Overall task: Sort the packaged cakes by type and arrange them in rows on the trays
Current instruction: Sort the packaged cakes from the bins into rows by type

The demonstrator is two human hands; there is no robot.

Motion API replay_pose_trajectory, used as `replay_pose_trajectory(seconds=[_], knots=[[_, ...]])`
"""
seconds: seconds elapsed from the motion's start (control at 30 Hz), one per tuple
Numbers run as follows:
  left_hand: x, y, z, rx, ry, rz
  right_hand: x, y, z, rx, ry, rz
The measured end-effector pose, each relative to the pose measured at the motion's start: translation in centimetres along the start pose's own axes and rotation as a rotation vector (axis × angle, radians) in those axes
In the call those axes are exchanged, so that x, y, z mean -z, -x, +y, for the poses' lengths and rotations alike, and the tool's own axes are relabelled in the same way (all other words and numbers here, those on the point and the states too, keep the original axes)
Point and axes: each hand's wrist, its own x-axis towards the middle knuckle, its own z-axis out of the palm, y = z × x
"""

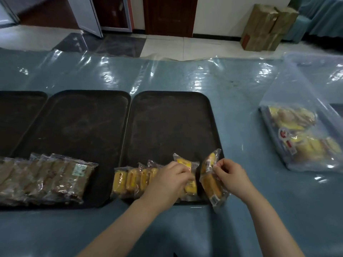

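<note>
- both forearms reach in from the near edge; the left hand curls over the newest yellow cake pack at the right end of the yellow row, fingers bent around its wrapper.
- right hand pinches the top of another yellow pack, held tilted at the near right corner of the right tray, partly over the tray's rim (whether its lower end touches the table is hard to tell).
- judgement: settle the left pack flat and snug against its neighbour first, then lay the right one just beside it, same way round.
- keep each wrapper's seam from riding over the next pack, or the row will fan out.
- brown cake packs already line the near edge of the middle tray; keep yellow off it.
- more cakes wait in the clear bag, well apart on the right.
</note>
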Motion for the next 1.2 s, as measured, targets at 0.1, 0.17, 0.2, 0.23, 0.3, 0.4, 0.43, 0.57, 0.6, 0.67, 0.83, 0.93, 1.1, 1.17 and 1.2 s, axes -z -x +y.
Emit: replay_pose_trajectory(seconds=[0.1,0.17,0.2,0.23,0.3,0.4,0.43,0.57,0.6,0.67,0.83,0.93,1.1,1.17,1.2], knots=[[-3.1,-0.9,0.8,-0.09,-0.064,-0.067,1.5,-0.4,1.0,-0.018,0.164,-0.082],[-4.7,-1.3,1.2,-0.097,-0.103,-0.114,2.1,-0.7,1.5,-0.03,0.26,-0.129],[-5.3,-1.5,1.4,-0.09,-0.131,-0.147,2.3,-0.7,1.6,-0.037,0.298,-0.149],[-5.9,-1.5,1.6,-0.086,-0.164,-0.179,2.4,-0.7,1.7,-0.042,0.334,-0.17],[-7.0,-1.5,1.9,-0.091,-0.21,-0.239,2.3,-0.8,1.8,-0.036,0.392,-0.215],[-8.6,-1.1,2.2,-0.074,-0.208,-0.299,1.7,-0.9,1.9,-0.022,0.422,-0.272],[-8.8,-1.1,2.3,-0.068,-0.194,-0.3,1.5,-1.0,1.9,-0.02,0.423,-0.288],[-8.2,-1.2,2.2,-0.095,-0.117,-0.175,1.2,-1.2,2.1,-0.017,0.452,-0.372],[-7.9,-1.2,2.0,-0.076,-0.128,-0.128,1.2,-1.3,2.1,-0.017,0.458,-0.396],[-7.6,-1.1,1.4,0.034,-0.161,-0.087,1.1,-1.3,2.1,-0.018,0.46,-0.425],[-6.6,-0.9,0.7,0.192,-0.144,-0.247,0.9,-1.0,2.3,0.027,0.472,-0.475],[-6.7,-0.7,0.6,0.178,-0.201,-0.284,0.2,-0.3,2.4,0.114,0.493,-0.417],[-7.9,0.1,0.0,0.124,-0.31,-0.325,-0.3,1.1,2.7,0.247,0.631,-0.389],[-7.9,0.2,0.0,0.119,-0.28,-0.316,-0.8,1.7,2.8,0.321,0.674,-0.436],[-7.8,0.1,0.1,0.124,-0.252,-0.297,-0.9,2.0,2.8,0.351,0.691,-0.443]])
